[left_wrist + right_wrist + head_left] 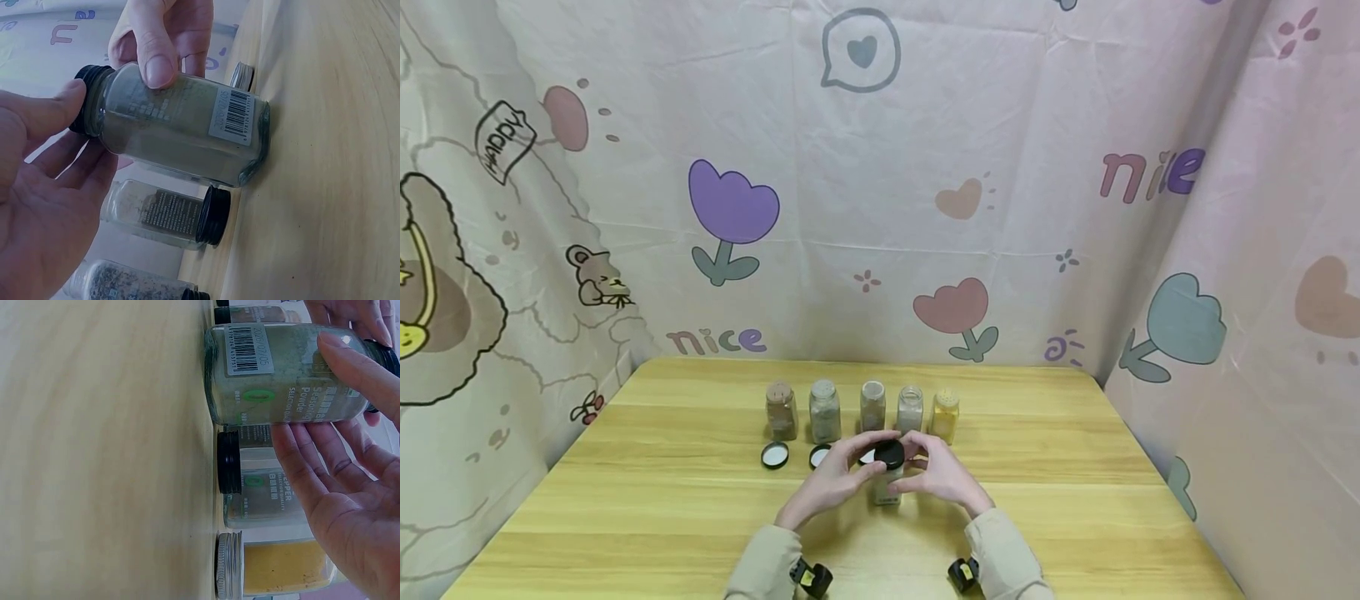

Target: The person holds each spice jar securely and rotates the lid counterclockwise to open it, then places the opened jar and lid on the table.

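Observation:
Both hands are around a square glass jar of seasoning powder (269, 394), upright near the table's middle. Its black screw lid (889, 454) is on the neck. My left hand (838, 479) grips the lid, thumb on its side in the left wrist view and fingers behind. My right hand (943, 475) holds the glass body, thumb (350, 362) on one face and fingers on the other. Greyish-green powder fills much of the jar, and a barcode sticker (232, 117) is near its base.
Behind the hands stands a row of several seasoning jars, from a brown one (782, 414) to a yellow one (944, 418). Upturned black lids (775, 455) lie before the row; a silver lid (230, 565) lies before the yellow jar. A patterned curtain (850, 183) surrounds the wooden table (700, 500).

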Demonstrator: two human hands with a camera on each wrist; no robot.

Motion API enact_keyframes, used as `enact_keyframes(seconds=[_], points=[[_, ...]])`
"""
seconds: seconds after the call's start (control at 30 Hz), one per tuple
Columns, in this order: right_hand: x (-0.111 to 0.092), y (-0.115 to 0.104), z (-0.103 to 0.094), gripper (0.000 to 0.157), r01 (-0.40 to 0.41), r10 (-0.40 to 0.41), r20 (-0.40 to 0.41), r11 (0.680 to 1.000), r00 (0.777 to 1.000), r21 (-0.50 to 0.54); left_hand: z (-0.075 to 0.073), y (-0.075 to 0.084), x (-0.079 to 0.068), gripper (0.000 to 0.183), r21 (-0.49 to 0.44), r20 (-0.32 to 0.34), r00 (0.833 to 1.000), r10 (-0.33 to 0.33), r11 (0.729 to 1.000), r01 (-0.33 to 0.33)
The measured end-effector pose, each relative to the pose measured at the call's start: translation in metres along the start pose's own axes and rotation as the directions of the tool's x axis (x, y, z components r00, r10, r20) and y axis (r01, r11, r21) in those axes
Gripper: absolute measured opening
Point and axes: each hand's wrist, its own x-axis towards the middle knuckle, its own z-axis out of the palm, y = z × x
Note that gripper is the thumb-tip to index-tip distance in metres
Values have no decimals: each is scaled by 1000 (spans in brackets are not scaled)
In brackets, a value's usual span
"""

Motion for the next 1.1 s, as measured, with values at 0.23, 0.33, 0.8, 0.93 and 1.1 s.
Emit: enact_keyframes(seconds=[0.23, 0.33, 0.8, 0.93, 1.1], points=[[-1, -2, -1, 49, -6, 6, 6, 1000, 1000, 1, 2, 0, 0, 45, 8, -55, 998, -21, 1000, 21], [0, -2, -1, 48, -2, 2, 6, 1000, 1000, -6, 2, 1, 0, 46, 14, -80, 996, -26, 1000, 28], [-1, -2, -1, 49, -9, 9, -2, 1000, 1000, 2, -3, 1, 0, 47, -42, 43, 999, 15, 999, -13], [0, -2, -1, 47, 1, -1, 0, 1000, 1000, 0, -1, 2, 1, 46, -9, -9, 1000, 2, 1000, -2], [0, -1, -1, 45, 15, -15, 13, 1000, 1000, 4, 3, 1, 0, 49, 13, -102, 994, -27, 1000, 28]])
